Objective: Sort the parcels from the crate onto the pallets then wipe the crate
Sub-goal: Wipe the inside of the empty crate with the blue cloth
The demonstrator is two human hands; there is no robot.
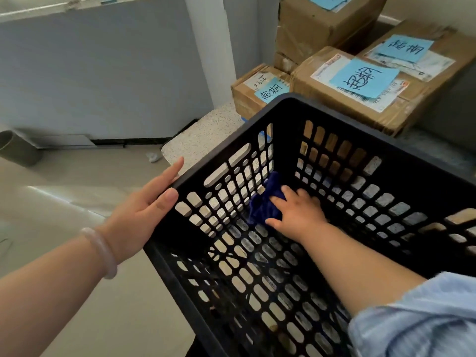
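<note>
Left hand (139,210) flat, fingers straight, bracing the left rim of the black perforated plastic crate (334,150) that sits by the brown cardboard parcels (355,99); right hand (301,215), fingers spread, presses a bunched dark blue cloth (262,204) inside. Nothing's really gripped, so imo the cloth snags in the holes or the crate skids

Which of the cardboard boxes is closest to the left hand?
The small box at the far left, just behind the crate; the others are larger and further right.
</note>
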